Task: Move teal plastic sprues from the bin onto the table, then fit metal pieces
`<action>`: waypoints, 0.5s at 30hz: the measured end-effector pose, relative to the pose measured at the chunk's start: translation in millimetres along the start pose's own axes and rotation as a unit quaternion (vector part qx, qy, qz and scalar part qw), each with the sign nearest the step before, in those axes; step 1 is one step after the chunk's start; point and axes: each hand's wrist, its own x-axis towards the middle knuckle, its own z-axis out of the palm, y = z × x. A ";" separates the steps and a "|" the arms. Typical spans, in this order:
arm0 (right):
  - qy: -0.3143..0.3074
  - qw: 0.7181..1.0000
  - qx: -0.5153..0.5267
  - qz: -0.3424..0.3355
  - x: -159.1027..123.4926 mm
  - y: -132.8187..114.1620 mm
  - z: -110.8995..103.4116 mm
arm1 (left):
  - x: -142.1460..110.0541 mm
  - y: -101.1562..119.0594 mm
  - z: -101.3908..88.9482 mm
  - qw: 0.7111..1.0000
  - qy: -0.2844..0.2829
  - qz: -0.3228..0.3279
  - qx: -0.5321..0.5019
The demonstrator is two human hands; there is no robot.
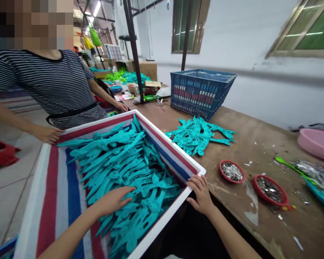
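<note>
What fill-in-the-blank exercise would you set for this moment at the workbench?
The left hand lies on turquoise plastic pieces in the box, and the right hand holds its ____.
The crate on the wooden table is ____.
____ round red dishes hold silvery bits.
A person in a ____ top stands beyond the box.

Missing words: rim; blue; two; striped.

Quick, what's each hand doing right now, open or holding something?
Left hand: open, resting on the teal plastic pieces, not gripping any.
Right hand: closed around the white bin rim.
</note>
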 end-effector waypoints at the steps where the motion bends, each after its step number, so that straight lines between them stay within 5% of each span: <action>1: 0.010 1.000 0.001 0.007 -1.5 -2.7 2.7 | -0.2 0.2 -0.5 1.000 -0.006 -0.004 0.000; 7: 0.057 0.998 -0.004 0.030 -2.7 -11.7 13.1 | -2.5 -5.1 0.0 0.996 -0.083 -0.032 0.006; 15: 0.052 0.998 -0.013 0.039 -2.2 -16.0 11.4 | -2.2 -3.7 -0.4 0.994 -0.104 -0.036 -0.005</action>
